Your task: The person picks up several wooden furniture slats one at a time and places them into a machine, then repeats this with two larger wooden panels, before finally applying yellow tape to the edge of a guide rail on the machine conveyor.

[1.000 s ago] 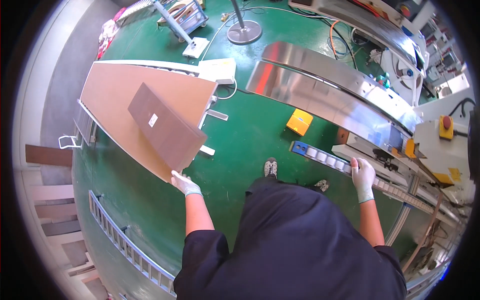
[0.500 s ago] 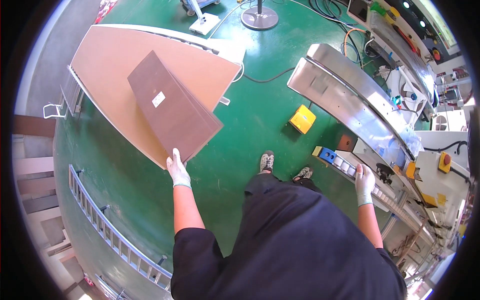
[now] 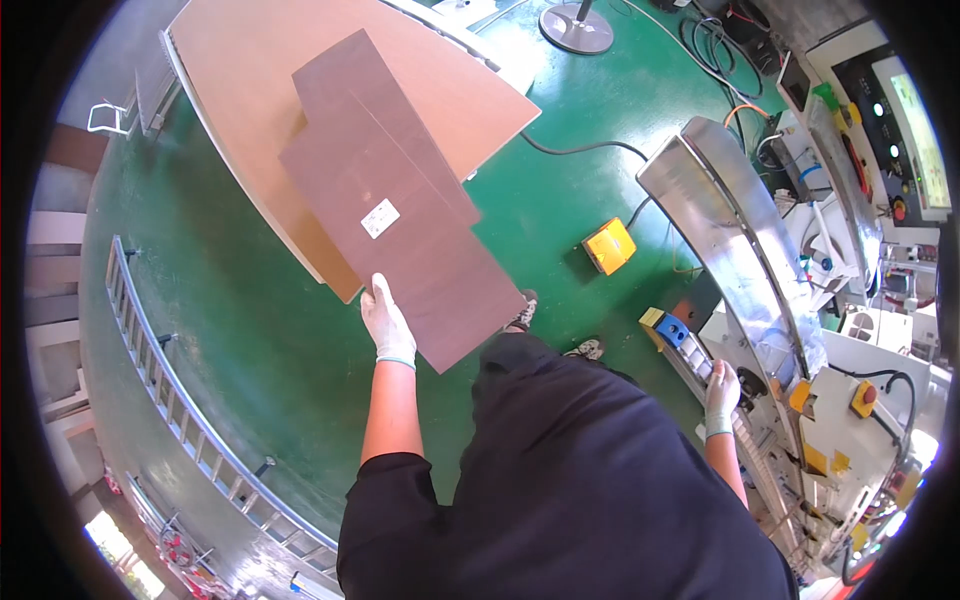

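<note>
Your gloved left hand (image 3: 387, 322) grips the near edge of a dark brown board (image 3: 400, 215), fingers curled over it. The board lies tilted across the near edge of a larger light brown sheet (image 3: 250, 90) and juts out over the green floor (image 3: 220, 330). Your gloved right hand (image 3: 720, 388) rests, fingers loosely together, on the metal rail (image 3: 745, 440) of the machine at your right. Farther off, a yellow foot pedal (image 3: 609, 246) sits on the floor beside a curved steel guard (image 3: 730, 230).
</note>
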`<state>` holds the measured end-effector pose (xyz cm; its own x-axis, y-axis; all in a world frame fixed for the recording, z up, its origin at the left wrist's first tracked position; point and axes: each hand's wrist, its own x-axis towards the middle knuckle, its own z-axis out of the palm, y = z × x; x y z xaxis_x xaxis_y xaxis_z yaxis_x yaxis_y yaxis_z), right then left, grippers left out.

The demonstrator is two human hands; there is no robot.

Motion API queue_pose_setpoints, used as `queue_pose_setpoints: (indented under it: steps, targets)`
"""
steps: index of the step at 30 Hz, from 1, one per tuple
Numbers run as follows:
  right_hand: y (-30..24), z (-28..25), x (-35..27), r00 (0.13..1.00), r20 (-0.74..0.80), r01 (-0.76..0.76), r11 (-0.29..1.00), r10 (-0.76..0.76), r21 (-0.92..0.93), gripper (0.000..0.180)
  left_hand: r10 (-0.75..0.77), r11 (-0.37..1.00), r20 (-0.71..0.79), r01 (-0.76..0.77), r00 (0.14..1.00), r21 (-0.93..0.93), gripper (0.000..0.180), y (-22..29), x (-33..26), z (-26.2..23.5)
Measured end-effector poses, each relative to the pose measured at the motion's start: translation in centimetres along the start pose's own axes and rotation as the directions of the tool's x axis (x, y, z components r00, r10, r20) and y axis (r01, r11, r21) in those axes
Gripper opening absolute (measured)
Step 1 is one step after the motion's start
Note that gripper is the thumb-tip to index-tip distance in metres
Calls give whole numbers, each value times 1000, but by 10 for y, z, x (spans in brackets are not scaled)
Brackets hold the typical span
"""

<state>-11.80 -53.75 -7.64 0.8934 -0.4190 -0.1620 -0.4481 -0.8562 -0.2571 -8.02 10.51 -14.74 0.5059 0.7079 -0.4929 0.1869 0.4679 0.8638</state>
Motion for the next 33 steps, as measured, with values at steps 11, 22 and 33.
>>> queue_pose_setpoints:
  steps: [11, 22, 33]
  targets:
    - [-6, -2, 0, 1000, -5, 16, 999, -16, -48, 44, 318, 919, 119, -337, 941, 206, 40, 32, -46, 28]
    - [-141, -40, 22, 939, 332, -285, 336, -91, 898, 39, 318, 685, 593, -612, 740, 396, 42, 88, -35, 106]
    - [-214, -33, 29, 860, 509, -333, -714, 38, 616, 56, -194, 474, 979, -868, 62, 149, 45, 87, -79, 242]
